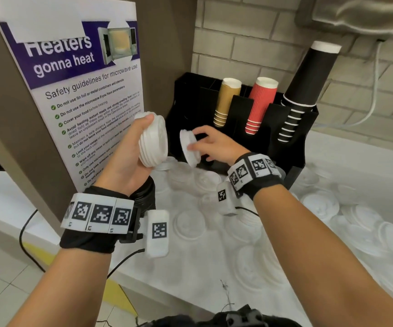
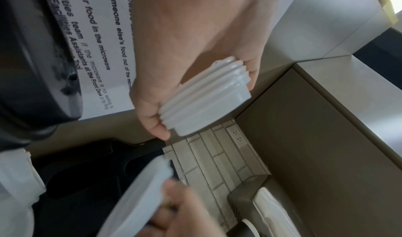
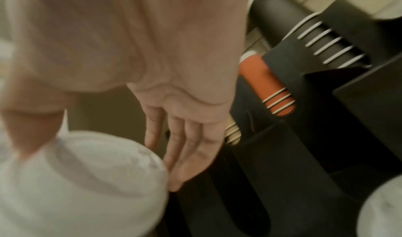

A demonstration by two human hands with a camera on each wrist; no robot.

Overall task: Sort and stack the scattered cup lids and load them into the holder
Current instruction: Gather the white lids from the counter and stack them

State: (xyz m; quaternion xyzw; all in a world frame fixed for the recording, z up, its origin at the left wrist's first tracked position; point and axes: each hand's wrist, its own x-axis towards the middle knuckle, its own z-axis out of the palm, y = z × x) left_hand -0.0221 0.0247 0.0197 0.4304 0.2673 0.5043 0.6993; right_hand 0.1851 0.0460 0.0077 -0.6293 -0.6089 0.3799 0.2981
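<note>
My left hand [image 1: 132, 149] grips a stack of white cup lids [image 1: 154, 140] on edge, thumb at the top; the same stack [image 2: 206, 99] shows in the left wrist view. Just right of it, my right hand [image 1: 210, 145] pinches a smaller stack of white lids [image 1: 189, 147], tilted toward the left stack with a small gap between them. In the right wrist view those lids [image 3: 82, 185] are blurred, with the other fingers [image 3: 187, 151] stretched out. The black holder [image 1: 292, 147] stands behind both hands. Many white lids [image 1: 320, 204] lie scattered on the white counter.
The holder carries tan cups [image 1: 226, 100], red cups [image 1: 260, 105] and black cups [image 1: 306, 83] in its slots. A microwave safety poster [image 1: 80, 90] covers the brown panel on the left. A brick wall and a grey wall unit [image 1: 365, 15] lie behind.
</note>
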